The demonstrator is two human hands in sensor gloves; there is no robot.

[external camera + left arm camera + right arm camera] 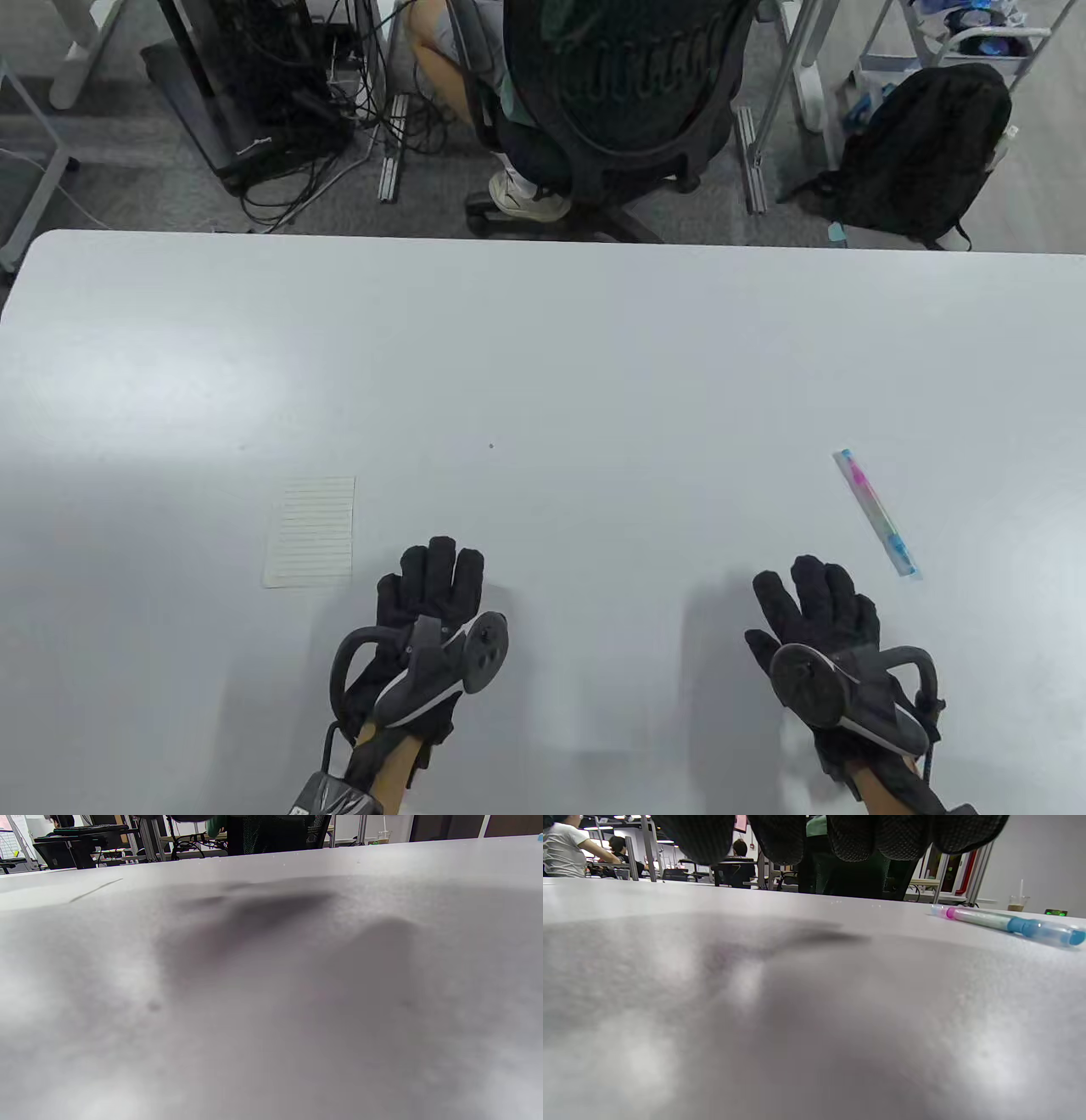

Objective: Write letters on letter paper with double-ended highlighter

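A small sheet of lined letter paper lies flat on the white table, just up and left of my left hand. That hand rests palm down near the front edge, fingers straight, holding nothing. The double-ended highlighter, pink at its far end and blue at its near end, lies to the upper right of my right hand. My right hand is also flat and empty. In the right wrist view the highlighter lies at the right, beyond my fingertips. The left wrist view shows only bare table.
Past the table's far edge a person sits in a black office chair. A black backpack lies on the floor at the right, and cables and desk legs are at the left.
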